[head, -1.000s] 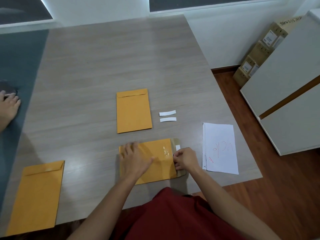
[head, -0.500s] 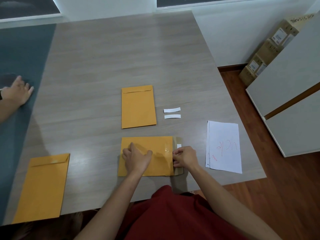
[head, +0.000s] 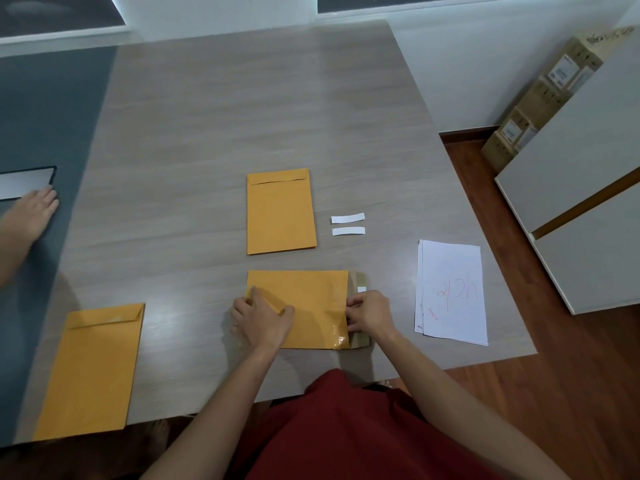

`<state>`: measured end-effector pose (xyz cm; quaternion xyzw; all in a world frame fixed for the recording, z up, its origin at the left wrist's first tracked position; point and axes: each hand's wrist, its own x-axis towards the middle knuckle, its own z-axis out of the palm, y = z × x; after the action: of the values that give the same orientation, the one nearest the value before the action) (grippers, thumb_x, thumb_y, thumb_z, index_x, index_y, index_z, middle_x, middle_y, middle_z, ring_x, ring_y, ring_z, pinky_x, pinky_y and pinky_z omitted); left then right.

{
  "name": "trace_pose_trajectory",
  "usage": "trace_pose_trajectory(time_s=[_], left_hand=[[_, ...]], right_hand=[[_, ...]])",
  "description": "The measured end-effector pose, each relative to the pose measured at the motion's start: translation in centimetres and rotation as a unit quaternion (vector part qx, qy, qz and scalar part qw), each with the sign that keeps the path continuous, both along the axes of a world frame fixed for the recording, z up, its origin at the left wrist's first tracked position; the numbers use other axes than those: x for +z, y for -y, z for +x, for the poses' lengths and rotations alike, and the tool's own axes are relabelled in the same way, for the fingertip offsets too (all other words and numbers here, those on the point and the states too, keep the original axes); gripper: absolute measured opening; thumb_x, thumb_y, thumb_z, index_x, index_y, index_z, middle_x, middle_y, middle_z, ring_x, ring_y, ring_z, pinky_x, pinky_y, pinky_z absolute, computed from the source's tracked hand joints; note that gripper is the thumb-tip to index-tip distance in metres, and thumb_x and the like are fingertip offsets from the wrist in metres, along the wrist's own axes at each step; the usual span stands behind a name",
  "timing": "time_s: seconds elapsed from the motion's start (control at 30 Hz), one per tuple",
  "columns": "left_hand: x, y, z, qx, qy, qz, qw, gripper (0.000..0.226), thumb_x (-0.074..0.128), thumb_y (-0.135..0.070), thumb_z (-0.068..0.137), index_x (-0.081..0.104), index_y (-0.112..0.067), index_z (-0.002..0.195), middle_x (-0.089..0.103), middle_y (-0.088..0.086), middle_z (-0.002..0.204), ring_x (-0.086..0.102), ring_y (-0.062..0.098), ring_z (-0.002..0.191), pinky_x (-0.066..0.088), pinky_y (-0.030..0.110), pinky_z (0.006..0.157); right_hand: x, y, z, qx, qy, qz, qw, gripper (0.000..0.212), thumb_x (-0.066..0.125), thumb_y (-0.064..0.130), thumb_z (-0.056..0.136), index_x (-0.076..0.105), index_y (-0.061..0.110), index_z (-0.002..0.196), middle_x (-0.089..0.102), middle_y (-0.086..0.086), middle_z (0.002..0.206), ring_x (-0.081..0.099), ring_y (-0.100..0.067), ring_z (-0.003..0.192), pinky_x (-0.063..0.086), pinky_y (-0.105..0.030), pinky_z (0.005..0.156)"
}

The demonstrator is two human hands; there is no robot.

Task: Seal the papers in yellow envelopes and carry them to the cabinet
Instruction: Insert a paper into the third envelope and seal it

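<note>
We are pinning the envelope with our left hand while our right hand is pinching the strip at its three-o'clock flap, risking a tear if yanked.

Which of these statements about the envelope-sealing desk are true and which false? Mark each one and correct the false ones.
1. Three yellow envelopes lie on the table. True.
2. The left hand rests on the sideways envelope. True.
3. The white paper stack lies left of that envelope. False: it lies to its right.
4. Two white strips lie on top of the upright middle envelope. False: they lie beside it, on the table.
5. The right hand is at the envelope's flap end. True.
</note>
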<state>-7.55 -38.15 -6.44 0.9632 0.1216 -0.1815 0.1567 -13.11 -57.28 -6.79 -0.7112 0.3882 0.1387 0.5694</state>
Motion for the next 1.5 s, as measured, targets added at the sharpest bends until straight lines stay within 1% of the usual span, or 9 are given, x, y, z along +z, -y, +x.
trace_pose_trajectory(time_s=[0.17, 0.27, 0.4, 0.57, 0.73, 1.03, 1.17, 1.33, 1.5], left_hand=[[-0.1, 0.1, 0.0, -0.031, -0.006, 0.039, 0.999, 0.085, 0.067, -0.055, 0.075, 0.034, -0.015, 0.142, 0.031, 0.014, 0.139, 0.031, 0.032, 0.127, 0.036, 0.048, 0.096], [-0.4, 0.6, 0.0, -0.119, 0.016, 0.03, 0.992, 0.092, 0.067, -0.053, 0.077, 0.026, -0.015, 0.149, 0.018, 0.018, 0.154, 0.018, 0.036, 0.142, 0.027, 0.051, 0.111], [-0.2, 3.4, 0.2, -0.323, 0.049, 0.001, 0.945, 0.089, 0.07, -0.055, 0.08, 0.028, -0.025, 0.152, 0.007, 0.012, 0.164, 0.004, 0.031, 0.151, 0.012, 0.044, 0.12], [0.4, 7.4, 0.6, -0.464, 0.005, 0.034, 0.885, 0.095, 0.075, -0.049, 0.079, 0.019, -0.031, 0.154, -0.004, 0.003, 0.166, -0.003, 0.027, 0.152, 0.015, 0.053, 0.121], [0.7, 7.8, 0.9, -0.472, -0.037, 0.066, 0.878, 0.103, 0.075, -0.051, 0.079, 0.011, -0.026, 0.157, -0.008, -0.002, 0.166, -0.002, 0.023, 0.153, 0.018, 0.054, 0.119], [1.0, 7.8, 0.8, -0.478, -0.04, 0.074, 0.874, 0.105, 0.073, -0.052, 0.08, 0.007, -0.025, 0.158, -0.01, -0.001, 0.166, -0.004, 0.023, 0.153, 0.017, 0.053, 0.119], [0.9, 7.8, 0.8, -0.476, -0.044, 0.075, 0.875, 0.106, 0.073, -0.052, 0.08, 0.006, -0.026, 0.158, -0.012, -0.002, 0.166, -0.005, 0.023, 0.153, 0.017, 0.054, 0.119], [0.8, 7.7, 0.8, -0.472, -0.045, 0.067, 0.878, 0.105, 0.073, -0.051, 0.081, 0.007, -0.026, 0.158, -0.012, -0.002, 0.166, -0.006, 0.023, 0.153, 0.015, 0.054, 0.12], [0.7, 7.7, 0.8, -0.472, -0.041, 0.066, 0.878, 0.106, 0.074, -0.052, 0.08, 0.007, -0.026, 0.158, -0.012, -0.002, 0.166, -0.005, 0.023, 0.153, 0.015, 0.054, 0.12]], right_hand=[[0.3, 0.8, -0.3, 0.024, 0.022, -0.072, 0.997, 0.004, 0.075, 0.001, 0.081, 0.071, 0.0, 0.082, 0.067, -0.011, 0.067, 0.063, -0.019, 0.048, 0.06, -0.034, 0.051], [0.2, 2.5, -0.8, 0.048, 0.069, -0.181, 0.98, 0.015, 0.08, 0.008, 0.077, 0.072, 0.006, 0.09, 0.068, -0.006, 0.073, 0.068, -0.019, 0.062, 0.06, -0.031, 0.064], [0.0, 4.2, -1.0, 0.136, 0.071, -0.252, 0.955, 0.039, 0.08, 0.014, 0.078, 0.069, 0.013, 0.115, 0.061, -0.003, 0.092, 0.06, -0.015, 0.082, 0.05, -0.025, 0.081], [-0.1, 4.4, -0.7, 0.199, 0.071, -0.272, 0.939, 0.045, 0.074, 0.017, 0.083, 0.064, 0.018, 0.127, 0.052, 0.0, 0.093, 0.052, -0.012, 0.079, 0.039, -0.02, 0.077], [-0.4, 4.5, -0.5, 0.208, 0.068, -0.285, 0.933, 0.032, 0.075, 0.015, 0.083, 0.071, 0.013, 0.114, 0.059, -0.009, 0.098, 0.061, -0.023, 0.085, 0.045, -0.026, 0.078], [-0.7, 4.6, 0.7, 0.182, 0.095, -0.281, 0.938, 0.02, 0.077, 0.011, 0.08, 0.071, 0.009, 0.099, 0.061, -0.005, 0.092, 0.053, -0.011, 0.075, 0.042, -0.019, 0.072], [-1.1, 4.4, 0.9, 0.184, 0.089, -0.284, 0.937, 0.012, 0.075, 0.015, 0.083, 0.071, 0.01, 0.093, 0.059, -0.002, 0.091, 0.056, -0.013, 0.078, 0.041, -0.019, 0.072], [-1.4, 4.3, 0.5, 0.16, 0.105, -0.289, 0.938, 0.019, 0.075, 0.016, 0.083, 0.072, 0.01, 0.1, 0.062, -0.003, 0.094, 0.054, -0.009, 0.077, 0.041, -0.015, 0.072], [-1.6, 4.3, 0.2, 0.138, 0.11, -0.284, 0.943, 0.015, 0.074, 0.015, 0.083, 0.072, 0.009, 0.097, 0.065, -0.004, 0.093, 0.057, -0.01, 0.077, 0.047, -0.02, 0.075]])
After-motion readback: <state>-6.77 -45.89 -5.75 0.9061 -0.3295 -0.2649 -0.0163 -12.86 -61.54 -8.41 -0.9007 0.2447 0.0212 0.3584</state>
